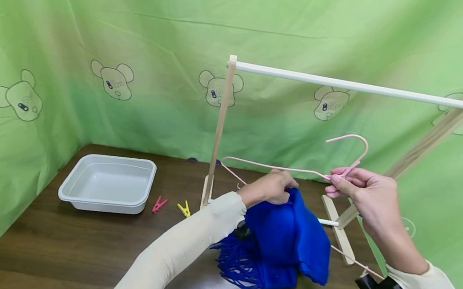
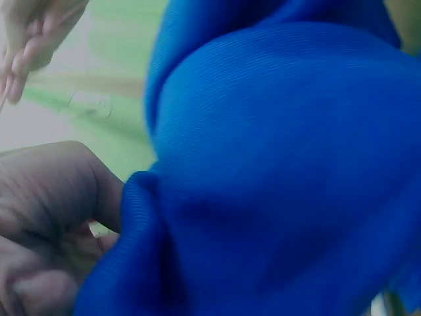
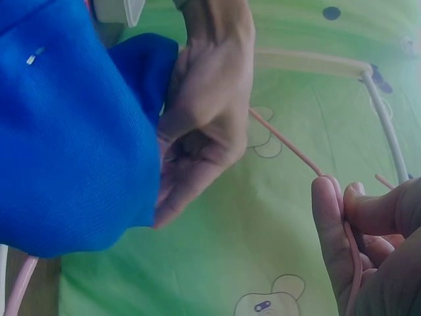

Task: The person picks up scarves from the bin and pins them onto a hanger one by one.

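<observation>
A pink clothes hanger point(image 1: 276, 167) is tilted in the air, its hook point(image 1: 358, 138) pointing up. My right hand point(image 1: 365, 191) pinches it at the base of the hook between thumb and fingers. A blue scarf point(image 1: 280, 245) with a fringe at its lower left hangs from my left hand point(image 1: 271, 187), which grips its top fold. The scarf hides the middle of the hanger's lower bar; a pink end comes out beside it in the right wrist view. In the left wrist view the scarf point(image 2: 283, 164) fills most of the picture, with the left hand point(image 2: 52, 224) at its edge.
Behind the hands stands a wooden rack with a white top rod point(image 1: 350, 84). To the left on the brown table point(image 1: 73, 250) are a white plastic basin point(image 1: 106, 204), a red clothespin point(image 1: 159, 204) and a yellow clothespin point(image 1: 184, 208). A green curtain point(image 1: 162, 36) surrounds the table.
</observation>
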`<state>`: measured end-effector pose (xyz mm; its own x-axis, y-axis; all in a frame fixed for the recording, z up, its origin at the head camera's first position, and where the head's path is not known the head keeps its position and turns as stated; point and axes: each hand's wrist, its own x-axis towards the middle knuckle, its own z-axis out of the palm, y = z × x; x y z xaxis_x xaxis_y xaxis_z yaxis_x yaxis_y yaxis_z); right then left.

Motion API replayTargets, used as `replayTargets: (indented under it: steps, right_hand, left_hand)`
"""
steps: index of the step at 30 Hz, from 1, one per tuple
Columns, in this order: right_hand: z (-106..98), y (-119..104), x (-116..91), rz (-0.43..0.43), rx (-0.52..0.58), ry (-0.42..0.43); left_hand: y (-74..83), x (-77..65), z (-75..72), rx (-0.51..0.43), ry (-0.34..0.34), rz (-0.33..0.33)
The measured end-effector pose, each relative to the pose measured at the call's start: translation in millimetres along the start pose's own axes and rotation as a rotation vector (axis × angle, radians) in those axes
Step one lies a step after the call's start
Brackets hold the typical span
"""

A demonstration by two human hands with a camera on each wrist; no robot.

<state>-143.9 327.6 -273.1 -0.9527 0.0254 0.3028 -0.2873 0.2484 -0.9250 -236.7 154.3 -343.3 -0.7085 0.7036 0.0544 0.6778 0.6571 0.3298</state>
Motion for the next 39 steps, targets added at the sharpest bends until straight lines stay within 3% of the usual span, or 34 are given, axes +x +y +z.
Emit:
replayTargets:
  steps: [5,9,12,17,24,27,32,35,39]
  right_hand:
    - [0,3,4,0.018,0.053,-0.002]
    - [1,4,3,0.057,0.041,-0.011]
    - [3,6,3,0.078,0.035,-0.013]
    - [3,8,4,0.066,0.073,-0.006]
    - [3,4,8,0.058,0.104,0.000]
    - [4,3,9,0.056,0.115,-0.002]
    - [7,4,10,0.076,0.082,-0.010]
    - [9,6,11,0.083,0.070,-0.012]
    - [10,7,9,0.077,0.072,-0.008]
  left_hand:
    - [3.6,-6.8,8.9,0.147,0.180,0.150]
    - [1.7,-11.2,15.9,0.108,0.298,0.300]
    - [-1.1,-14.2,17.8,0.044,0.309,0.387]
    - [1.5,-24.6,15.7,0.024,0.284,0.476]
    - [5.5,-41.9,40.5,0.159,0.532,0.668]
    - [2.3,-45.1,51.4,0.287,0.516,0.688]
    - [-5.6,-48.3,59.1,0.494,0.353,0.679]
    - [-8.6,-48.3,60.7,0.515,0.315,0.697]
    - [-10.3,-45.6,63.7,0.428,0.411,0.709]
